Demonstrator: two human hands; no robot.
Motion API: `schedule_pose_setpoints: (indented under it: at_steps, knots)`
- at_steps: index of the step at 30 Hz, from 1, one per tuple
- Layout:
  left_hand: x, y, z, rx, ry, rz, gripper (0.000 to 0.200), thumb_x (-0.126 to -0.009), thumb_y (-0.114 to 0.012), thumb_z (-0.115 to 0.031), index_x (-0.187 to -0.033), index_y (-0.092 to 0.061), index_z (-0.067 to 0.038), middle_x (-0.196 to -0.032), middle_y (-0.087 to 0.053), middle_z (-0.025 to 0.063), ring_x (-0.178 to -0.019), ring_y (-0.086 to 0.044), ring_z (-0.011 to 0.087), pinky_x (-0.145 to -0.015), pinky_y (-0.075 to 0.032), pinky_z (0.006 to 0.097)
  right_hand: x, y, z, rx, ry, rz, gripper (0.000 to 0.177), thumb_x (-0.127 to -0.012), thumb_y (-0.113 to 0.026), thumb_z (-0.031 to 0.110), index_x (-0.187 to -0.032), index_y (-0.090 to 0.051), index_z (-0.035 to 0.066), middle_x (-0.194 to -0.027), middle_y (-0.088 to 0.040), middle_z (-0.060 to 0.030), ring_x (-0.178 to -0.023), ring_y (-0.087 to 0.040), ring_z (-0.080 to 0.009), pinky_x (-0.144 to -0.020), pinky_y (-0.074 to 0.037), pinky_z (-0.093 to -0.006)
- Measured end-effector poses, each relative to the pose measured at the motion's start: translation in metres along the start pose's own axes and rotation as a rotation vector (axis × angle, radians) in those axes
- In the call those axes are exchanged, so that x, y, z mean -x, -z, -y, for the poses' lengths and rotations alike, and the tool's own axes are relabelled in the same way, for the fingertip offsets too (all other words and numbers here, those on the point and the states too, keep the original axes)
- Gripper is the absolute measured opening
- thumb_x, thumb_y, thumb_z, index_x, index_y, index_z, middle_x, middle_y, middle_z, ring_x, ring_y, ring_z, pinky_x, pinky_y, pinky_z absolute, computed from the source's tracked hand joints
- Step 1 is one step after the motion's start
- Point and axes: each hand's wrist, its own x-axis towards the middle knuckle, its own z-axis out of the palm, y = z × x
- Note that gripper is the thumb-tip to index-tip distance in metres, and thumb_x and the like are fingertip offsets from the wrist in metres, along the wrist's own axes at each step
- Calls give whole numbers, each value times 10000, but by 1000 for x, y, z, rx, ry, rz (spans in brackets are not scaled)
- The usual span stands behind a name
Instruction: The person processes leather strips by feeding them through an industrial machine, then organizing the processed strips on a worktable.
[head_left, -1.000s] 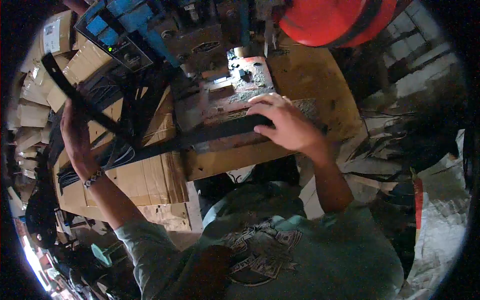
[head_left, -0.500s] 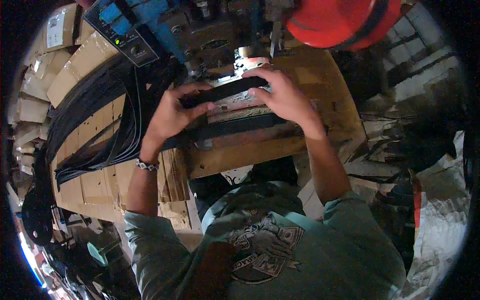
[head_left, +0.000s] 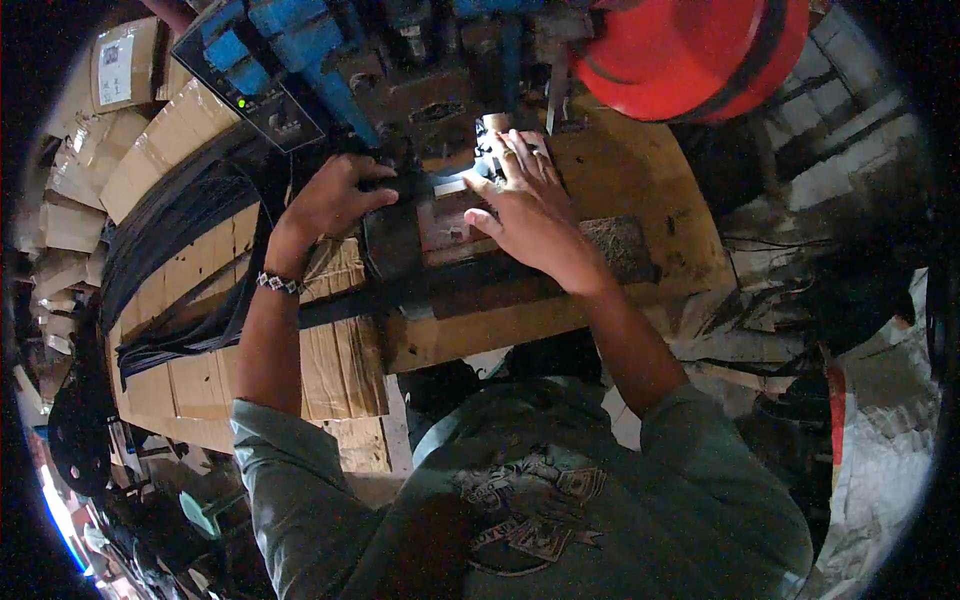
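My left hand (head_left: 335, 200) is beside the machine's lit work area, thumb and fingers pinched round the end of a black strip (head_left: 415, 185). The strip is dark and hard to separate from the metal behind it. Over the bright metal fixture (head_left: 493, 124) my right hand (head_left: 525, 205) lies with fingers spread and thumb apart. Between the hands a small pale piece (head_left: 450, 187) catches the light, above a reddish-brown plate (head_left: 440, 235). The blue and brown machine (head_left: 430, 110) stands just beyond both hands.
Long black strips (head_left: 165, 240) lie bundled on cardboard (head_left: 215, 375) at left. A control panel (head_left: 275, 115) with a green light is at upper left. A large red round object (head_left: 670, 60) hangs over the wooden table (head_left: 665, 180) at upper right. A rough block (head_left: 617, 245) sits by my right wrist.
Both hands were on a black strip held across the plate. My right hand has let go and spread over the fixture; my left hand has moved slightly left. The reddish plate is more exposed.
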Motion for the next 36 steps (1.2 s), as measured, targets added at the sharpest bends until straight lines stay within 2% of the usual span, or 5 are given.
schedule_pose_setpoints:
  at_steps: [9,13,21,28,36]
  knots:
    - [-9,-7,-5,-23,-46,-26,398,-811,-785,-233,-1111,-711,18,-1072,-711,224,-1006,-689,317,-886,-513,389,16,33,-23,-460,-250,131,365,-924,-647,262,-1172,-672,-5,-1404,-488,-261,-1310,-481,-376,-1096,-370,-411]
    - [-10,-10,1,5,-50,-28,388,-807,-787,-217,-1104,-712,21,-1031,-719,219,-986,-698,316,-867,-518,386,24,56,-39,-526,-198,-130,244,-960,-623,196,-999,-680,-38,-1049,-681,-195,-1018,-660,-274,-919,-484,-345]
    - [-11,-11,1,0,-98,-53,363,-801,-786,-196,-1078,-714,28,-1026,-723,201,-968,-699,323,-859,-523,385,-11,67,-57,-426,-602,-90,709,-970,-536,573,-557,-607,1,-527,-592,-85,-533,-604,-213,-593,-471,-341]
    - [-3,-6,-3,52,-82,-51,384,-829,-769,-236,-1108,-709,22,-1011,-719,218,-946,-704,312,-858,-524,374,10,66,-34,-433,-513,-128,693,-992,-518,545,-588,-581,-13,-500,-505,-82,-488,-519,-177,-539,-419,-371]
    - [70,83,-5,371,-4,-76,559,-846,-761,-410,-1183,-687,29,-1079,-718,147,-943,-680,227,-828,-519,357,49,58,2,-269,68,237,313,-859,-739,269,-1073,-675,50,-1135,-599,-133,-1113,-565,-313,-953,-461,-427]
